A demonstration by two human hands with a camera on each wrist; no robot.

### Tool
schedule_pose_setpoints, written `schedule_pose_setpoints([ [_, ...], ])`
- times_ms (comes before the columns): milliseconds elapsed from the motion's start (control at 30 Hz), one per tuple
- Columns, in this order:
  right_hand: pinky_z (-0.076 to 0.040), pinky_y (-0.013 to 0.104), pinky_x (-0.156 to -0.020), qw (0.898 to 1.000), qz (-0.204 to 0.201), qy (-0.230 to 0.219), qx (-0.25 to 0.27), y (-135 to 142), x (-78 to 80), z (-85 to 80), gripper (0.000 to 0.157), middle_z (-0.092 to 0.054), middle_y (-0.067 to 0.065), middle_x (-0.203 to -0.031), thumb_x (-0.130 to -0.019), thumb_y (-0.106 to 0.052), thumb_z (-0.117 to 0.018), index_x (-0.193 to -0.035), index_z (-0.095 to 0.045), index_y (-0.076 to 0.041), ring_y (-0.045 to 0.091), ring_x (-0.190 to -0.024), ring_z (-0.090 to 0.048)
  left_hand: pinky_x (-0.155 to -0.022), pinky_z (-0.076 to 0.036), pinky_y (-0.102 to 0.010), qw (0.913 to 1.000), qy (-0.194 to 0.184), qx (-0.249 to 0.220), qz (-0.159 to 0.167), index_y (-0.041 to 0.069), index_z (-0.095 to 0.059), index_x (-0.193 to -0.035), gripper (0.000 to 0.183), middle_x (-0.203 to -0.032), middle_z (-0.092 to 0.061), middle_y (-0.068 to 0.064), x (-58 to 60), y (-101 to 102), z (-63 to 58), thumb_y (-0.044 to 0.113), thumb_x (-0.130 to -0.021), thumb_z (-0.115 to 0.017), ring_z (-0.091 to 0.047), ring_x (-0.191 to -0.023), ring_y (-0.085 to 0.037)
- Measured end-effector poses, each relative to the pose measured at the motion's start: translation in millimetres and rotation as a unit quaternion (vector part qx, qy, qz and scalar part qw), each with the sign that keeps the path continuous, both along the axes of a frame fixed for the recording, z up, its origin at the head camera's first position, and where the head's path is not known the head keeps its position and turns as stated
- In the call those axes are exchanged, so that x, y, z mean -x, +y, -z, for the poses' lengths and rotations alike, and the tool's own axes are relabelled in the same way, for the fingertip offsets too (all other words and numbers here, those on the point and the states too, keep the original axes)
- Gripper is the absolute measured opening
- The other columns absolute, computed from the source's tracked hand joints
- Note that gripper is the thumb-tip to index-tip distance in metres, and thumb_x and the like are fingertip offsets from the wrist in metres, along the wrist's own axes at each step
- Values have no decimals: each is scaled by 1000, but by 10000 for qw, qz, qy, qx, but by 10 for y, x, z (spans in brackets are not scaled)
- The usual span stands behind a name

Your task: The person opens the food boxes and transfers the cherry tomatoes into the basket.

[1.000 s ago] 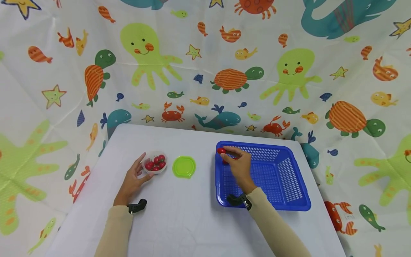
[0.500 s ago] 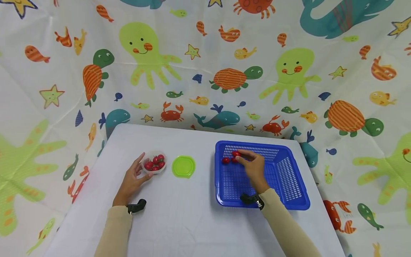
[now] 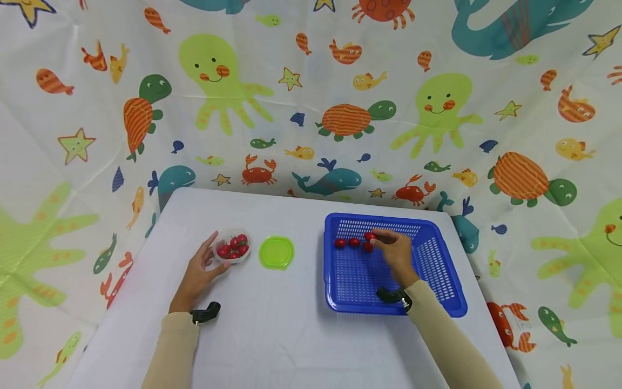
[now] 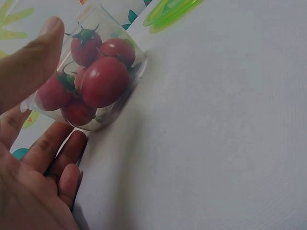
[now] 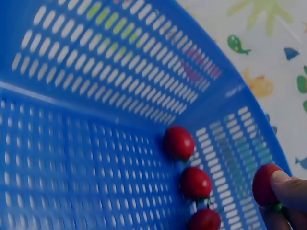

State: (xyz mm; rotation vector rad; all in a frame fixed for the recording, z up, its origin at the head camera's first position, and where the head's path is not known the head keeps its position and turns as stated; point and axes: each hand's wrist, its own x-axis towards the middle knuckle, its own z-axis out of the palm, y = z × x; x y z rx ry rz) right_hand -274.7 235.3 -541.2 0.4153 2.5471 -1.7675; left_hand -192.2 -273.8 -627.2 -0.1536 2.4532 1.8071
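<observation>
My left hand steadies a clear plastic cup of red cherry tomatoes, thumb on one side and fingers on the other. Some of these tomatoes keep their green stems. Over the blue basket, my right hand pinches a single cherry tomato between thumb and fingers, close to the basket's far wall. Below it, three more tomatoes lie in a row on the basket floor along that wall.
A bright green lid lies flat on the white table between cup and basket. Behind the table hangs a cloth printed with sea animals, close to the table's back edge.
My right hand has moved to the right inside the basket with the pinched tomato, bringing the tomatoes lying there into view. The left hand has stayed at the cup.
</observation>
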Motion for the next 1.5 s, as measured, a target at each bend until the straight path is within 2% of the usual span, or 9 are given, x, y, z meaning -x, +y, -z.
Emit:
schedule_pose_setpoints([
  [300, -49, 52, -119, 9985, -156, -370, -366, 226, 92, 104, 32, -74, 20, -133, -97, -7, -78, -128, -77, -5, 35, -129, -68, -128, -25, -70, 9998, 26, 182, 16, 40, -13, -171, 97, -176, -31, -11, -35, 4, -9, 38, -98, -77, -25, -163, -42],
  [500, -49, 55, -118, 9950, -418, -671, -617, 322, 174, 157, 30, -74, 21, -131, -96, -2, -76, -127, -77, -2, 37, -127, -68, -128, -24, -70, 9999, 84, 150, 7, 35, -15, -172, 97, -175, -33, -10, -23, -23, -9, 40, -98, -78, -25, -163, -41],
  [767, -49, 55, -116, 9912, -516, -917, -804, 347, 210, 178, 29, -73, 23, -134, -96, 1, -75, -125, -77, -1, 37, -128, -65, -128, -25, -70, 9999, 76, 117, -25, 36, -16, -172, 97, -175, -33, -10, -16, -28, -5, 38, -97, -78, -25, -163, -40],
  [1000, -45, 58, -121, 9899, -576, -871, -960, 353, 251, 218, 31, -73, 24, -133, -93, 4, -76, -123, -78, 0, 40, -132, -62, -128, -24, -71, 9999, 105, 81, 15, 34, -14, -172, 98, -175, -33, -10, -33, -24, -48, 33, -98, -78, -25, -163, -41],
  [1200, -50, 56, -116, 9880, -454, -809, -1238, 354, 251, 218, 29, -76, 22, -127, -90, 5, -78, -118, -80, -2, 38, -126, -67, -128, -24, -71, 9999, 33, 133, 11, 40, -13, -171, 97, -176, -30, -11, -40, -8, -37, 37, -99, -77, -24, -163, -42],
  [1333, -54, 56, -111, 9855, -382, -572, -1553, 359, 214, 169, 26, -77, 23, -123, -91, 5, -77, -116, -81, -1, 39, -122, -69, -128, -25, -69, 10000, 11, 87, -14, 41, -14, -171, 96, -176, -32, -9, -35, 4, -22, 39, -98, -77, -25, -163, -41],
  [1500, -57, 53, -102, 9736, -355, -50, -2255, 337, 169, 68, 23, -78, 20, -122, -94, -6, -77, -116, -82, -6, 38, -121, -70, -128, -24, -70, 9999, 75, 62, 33, 38, -14, -171, 97, -175, -34, -9, -31, 12, -34, 36, -98, -78, -26, -163, -39],
])
